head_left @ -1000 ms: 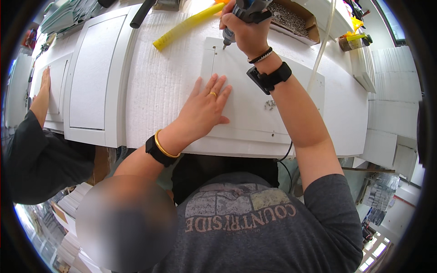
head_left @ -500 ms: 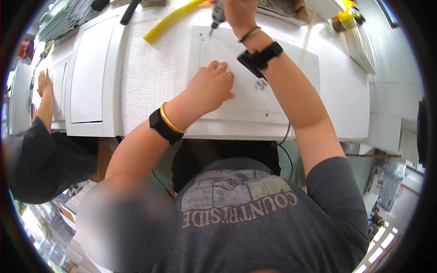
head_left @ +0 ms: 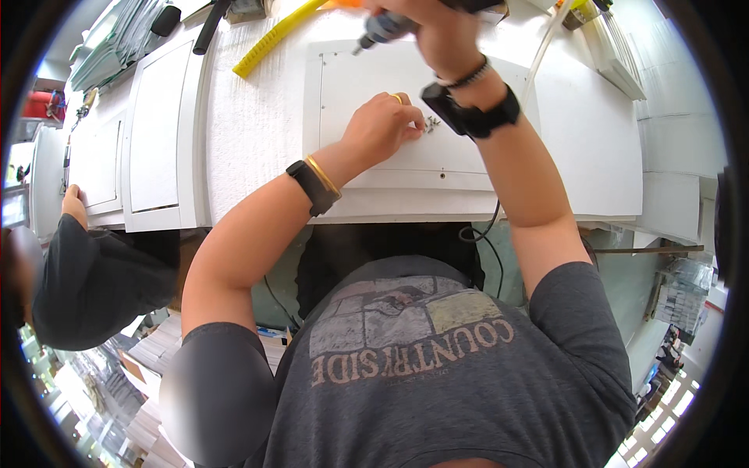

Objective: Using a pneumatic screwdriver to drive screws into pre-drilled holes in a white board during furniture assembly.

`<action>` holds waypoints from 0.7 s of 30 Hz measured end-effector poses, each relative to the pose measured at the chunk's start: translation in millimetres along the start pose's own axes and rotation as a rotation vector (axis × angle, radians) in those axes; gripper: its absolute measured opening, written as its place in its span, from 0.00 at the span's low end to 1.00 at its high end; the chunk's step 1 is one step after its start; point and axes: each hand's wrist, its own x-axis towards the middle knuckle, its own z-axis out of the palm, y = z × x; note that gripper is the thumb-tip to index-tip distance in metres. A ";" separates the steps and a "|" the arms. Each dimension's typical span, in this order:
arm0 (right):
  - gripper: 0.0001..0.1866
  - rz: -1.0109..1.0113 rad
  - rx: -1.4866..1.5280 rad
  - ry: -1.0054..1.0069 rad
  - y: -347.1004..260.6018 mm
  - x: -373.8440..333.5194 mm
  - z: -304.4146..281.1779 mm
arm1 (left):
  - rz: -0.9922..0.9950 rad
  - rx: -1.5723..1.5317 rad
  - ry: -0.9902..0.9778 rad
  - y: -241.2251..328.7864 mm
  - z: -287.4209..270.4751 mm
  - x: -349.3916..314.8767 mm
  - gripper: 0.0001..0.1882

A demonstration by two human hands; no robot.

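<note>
"How many panels did you count on the bench?"

"I counted three white panels: one point(head_left: 468, 109) under the hands, two point(head_left: 160, 132) point(head_left: 94, 160) to the left. One driver point(head_left: 386, 25), one yellow bar point(head_left: 277, 37), one small pile of screws point(head_left: 431, 123)."

"And hands?"

"I saw three: the left hand point(head_left: 382, 129), the right hand point(head_left: 437, 35), and one co-worker's hand point(head_left: 74, 207). Two black wristbands point(head_left: 312, 187) point(head_left: 472, 117), too."

You're at a white worktable point(head_left: 257, 132), bright even light. White cabinet doors point(head_left: 160, 132) lie at your left, stacked papers point(head_left: 117, 39) far left, cluttered floor point(head_left: 156, 366) below.
</note>
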 end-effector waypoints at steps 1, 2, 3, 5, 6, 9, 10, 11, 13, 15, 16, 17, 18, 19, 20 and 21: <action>0.12 -0.056 -0.101 -0.051 -9.4 -6.0 -11.8 | 0.003 0.003 -0.008 0.2 0.2 -0.2 0.05; 0.14 0.026 -0.046 0.019 -21.7 -20.9 -13.7 | -0.026 0.000 -0.019 -0.3 -0.3 0.0 0.06; 0.15 0.104 0.006 0.085 -34.8 -38.2 -16.8 | -0.051 -0.003 -0.024 1.3 -0.4 3.4 0.06; 0.09 0.017 -0.077 0.029 -51.0 -62.5 -38.0 | -0.102 -0.016 -0.020 5.2 -2.1 3.9 0.06; 0.11 0.070 -0.072 0.100 -61.3 -79.5 -41.7 | -0.164 -0.030 -0.011 6.7 -3.2 3.8 0.06; 0.15 0.071 -0.048 0.224 -84.5 -114.8 -54.8 | -0.153 -0.039 0.003 9.2 -1.3 3.7 0.06; 0.16 0.077 -0.041 0.264 -89.7 -126.6 -58.4 | -0.150 -0.035 -0.001 9.6 -0.6 3.9 0.06; 0.16 0.086 -0.032 0.303 -95.1 -137.3 -62.3 | -0.161 -0.025 -0.017 11.0 0.6 4.0 0.05; 0.16 0.116 -0.099 0.388 -104.9 -150.0 -66.4 | -0.174 -0.011 -0.037 12.0 1.4 4.7 0.05; 0.16 0.112 -0.072 0.442 -110.3 -160.1 -72.6 | -0.194 0.002 -0.070 13.2 0.9 6.8 0.05; 0.16 0.111 -0.070 0.448 -111.9 -162.5 -73.6 | -0.194 0.005 -0.075 13.4 1.5 6.3 0.05; 0.16 0.134 -0.030 0.475 -113.2 -164.4 -74.2 | -0.201 0.020 -0.071 13.6 2.1 6.3 0.06; 0.16 0.157 0.010 0.502 -114.0 -166.1 -74.5 | -0.208 0.035 -0.066 13.9 2.8 6.2 0.06; 0.16 0.156 0.012 0.509 -113.8 -167.1 -74.4 | -0.206 0.038 -0.072 14.5 3.4 5.7 0.06; 0.16 0.161 0.019 0.525 -112.3 -166.8 -73.9 | -0.230 0.019 -0.053 15.3 3.3 5.6 0.06; 0.16 0.166 0.027 0.542 -111.1 -166.6 -73.0 | -0.255 0.001 -0.034 16.5 3.6 5.7 0.06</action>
